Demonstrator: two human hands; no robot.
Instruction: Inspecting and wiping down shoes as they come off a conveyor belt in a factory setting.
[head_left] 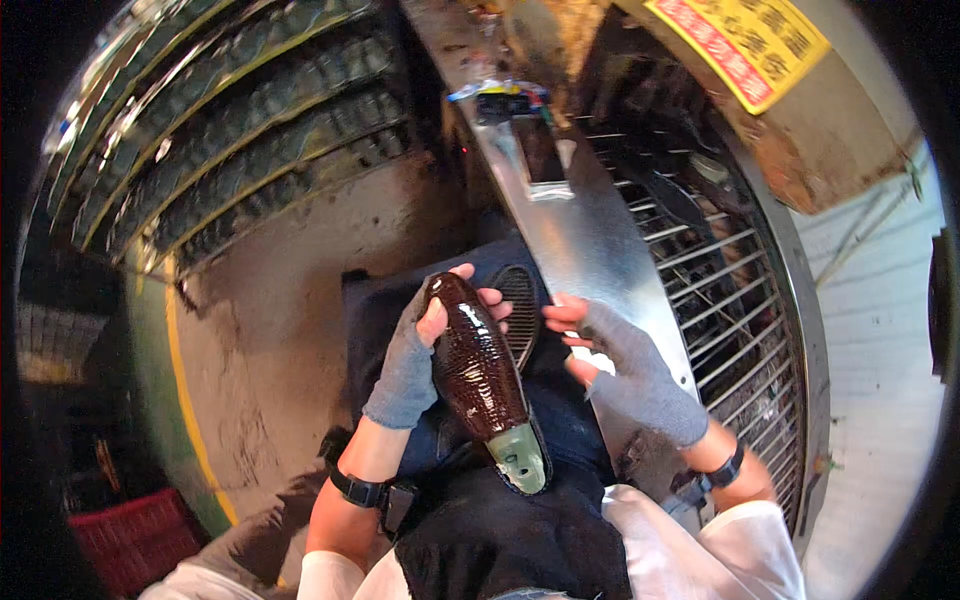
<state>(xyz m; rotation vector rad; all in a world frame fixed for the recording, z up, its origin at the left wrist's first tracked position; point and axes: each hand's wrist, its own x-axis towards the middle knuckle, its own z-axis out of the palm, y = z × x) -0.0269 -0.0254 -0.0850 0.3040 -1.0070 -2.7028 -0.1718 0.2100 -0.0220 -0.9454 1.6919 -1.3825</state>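
Note:
A glossy dark brown shoe upper (476, 360) with a textured surface is stretched over a green shoe last (519, 458). My left hand (425, 335), in a grey fingerless glove, grips it near the toe, thumb on one side and fingertips round the other. The last's bare green end points down toward my black apron (510, 540). Just right of the toe shows a dark ribbed sole (518, 310), partly hidden behind the shoe. My right hand (625, 360), gloved likewise, hovers apart from the shoe with its fingers spread and nothing in them.
A metal ledge (590, 235) with a rectangular slot runs along my right. Beyond it lies a rack of metal bars (735, 300) holding dark items. Racks of shoe lasts (280, 100) stand at the far left. A red crate (135, 540) sits at lower left.

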